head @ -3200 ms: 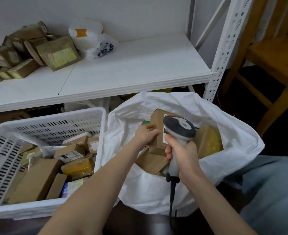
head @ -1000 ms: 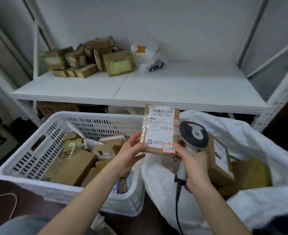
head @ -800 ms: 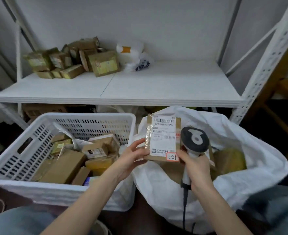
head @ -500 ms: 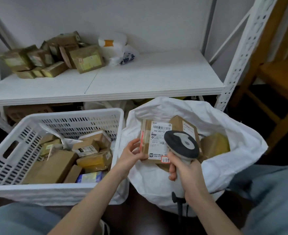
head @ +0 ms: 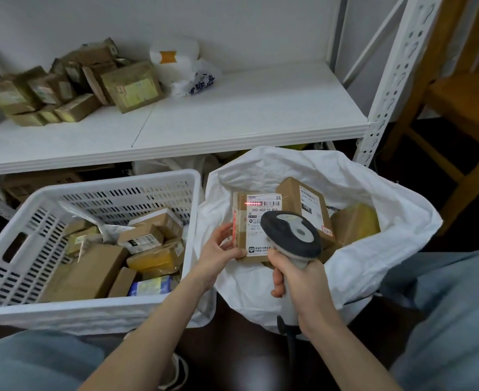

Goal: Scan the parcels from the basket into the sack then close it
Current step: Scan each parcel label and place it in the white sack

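Note:
My left hand (head: 220,249) grips a small brown parcel (head: 251,221) with a white label, held upright over the open white sack (head: 373,249). A red scan line lies across the barcode at the label's top. My right hand (head: 297,280) grips the handle of a grey barcode scanner (head: 290,235), whose head points at the label and hides the parcel's lower right. Inside the sack lie a brown box (head: 306,206) and a yellow-taped parcel (head: 355,224). The white slotted basket (head: 97,193) at left holds several parcels (head: 91,269).
A white shelf (head: 232,119) runs behind, with a pile of brown parcels (head: 71,88) at its left and white bags (head: 181,66) beside them. A perforated shelf post (head: 387,88) and a wooden chair (head: 464,108) stand at right. My knees fill the bottom corners.
The parcel came from beside the basket to over the sack's mouth and dropped lower. The scanner swung in front of its label, and a red scan line now shows on the barcode.

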Available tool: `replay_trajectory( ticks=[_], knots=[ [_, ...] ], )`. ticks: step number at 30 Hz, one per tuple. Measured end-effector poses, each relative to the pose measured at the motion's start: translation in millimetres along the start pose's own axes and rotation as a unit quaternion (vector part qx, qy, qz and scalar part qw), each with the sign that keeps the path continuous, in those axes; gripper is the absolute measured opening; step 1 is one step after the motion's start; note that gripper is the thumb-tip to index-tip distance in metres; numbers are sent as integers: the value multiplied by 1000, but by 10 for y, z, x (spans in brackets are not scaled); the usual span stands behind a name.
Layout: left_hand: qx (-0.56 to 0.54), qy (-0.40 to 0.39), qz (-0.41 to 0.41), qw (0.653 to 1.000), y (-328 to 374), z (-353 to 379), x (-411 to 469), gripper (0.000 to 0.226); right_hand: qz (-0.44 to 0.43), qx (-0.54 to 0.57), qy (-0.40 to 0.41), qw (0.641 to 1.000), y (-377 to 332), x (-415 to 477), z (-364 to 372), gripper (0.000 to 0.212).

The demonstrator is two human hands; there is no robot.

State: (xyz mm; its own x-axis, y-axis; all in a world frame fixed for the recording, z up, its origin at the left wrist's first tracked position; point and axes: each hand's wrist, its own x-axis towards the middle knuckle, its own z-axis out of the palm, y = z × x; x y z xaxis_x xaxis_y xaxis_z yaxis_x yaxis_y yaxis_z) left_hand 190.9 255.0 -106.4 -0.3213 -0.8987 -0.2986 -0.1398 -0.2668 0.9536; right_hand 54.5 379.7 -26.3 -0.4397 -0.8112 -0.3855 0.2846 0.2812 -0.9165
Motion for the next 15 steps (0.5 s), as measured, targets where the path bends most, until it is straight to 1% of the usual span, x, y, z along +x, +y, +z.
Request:
replay_trajectory(
  ticks=[11,13,15],
  knots=[
    [-3,6,-5,1000,6,-13,18,69,-3,-22,1,1000,-7,-2,-29,30],
    [-11,25,-2,1000,83,-74,64,67,-8,-8,1,1000,-41,35,-45,25],
    [-4,62,12,998,233,-156,138,60,-3,22,14,1000,-94,116,-68,22]
  ],
)
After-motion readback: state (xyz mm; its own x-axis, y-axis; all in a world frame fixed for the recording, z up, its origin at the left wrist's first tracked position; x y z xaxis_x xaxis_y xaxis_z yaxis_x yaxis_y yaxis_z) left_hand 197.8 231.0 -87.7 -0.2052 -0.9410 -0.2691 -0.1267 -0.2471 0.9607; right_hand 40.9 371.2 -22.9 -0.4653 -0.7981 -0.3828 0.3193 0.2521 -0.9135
